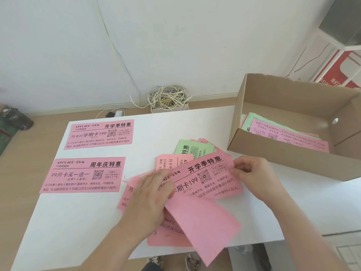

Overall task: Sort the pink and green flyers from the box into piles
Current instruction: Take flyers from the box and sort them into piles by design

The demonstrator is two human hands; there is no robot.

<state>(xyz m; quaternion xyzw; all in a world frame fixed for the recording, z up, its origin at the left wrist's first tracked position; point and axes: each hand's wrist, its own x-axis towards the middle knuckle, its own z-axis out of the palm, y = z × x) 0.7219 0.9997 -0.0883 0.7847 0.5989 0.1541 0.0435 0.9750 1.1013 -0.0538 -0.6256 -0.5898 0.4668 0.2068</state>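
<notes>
Two pink flyers lie flat on the white table: one (99, 133) at the far left, another (83, 175) just nearer. In the middle lies a loose heap of pink flyers (203, 216) with a green flyer (192, 148) at its far edge. My left hand (148, 198) grips the left part of the top pink flyer (207, 177). My right hand (252, 173) pinches that flyer's right edge. The cardboard box (283, 153) at the right holds more pink and green flyers (281, 132).
The white table (58, 222) ends close to me and at the left. A tangle of white cable (169, 98) and a plug (115, 114) lie on the floor behind it. A dark bag (11, 124) sits at the far left. Shoes (175, 260) show below the table edge.
</notes>
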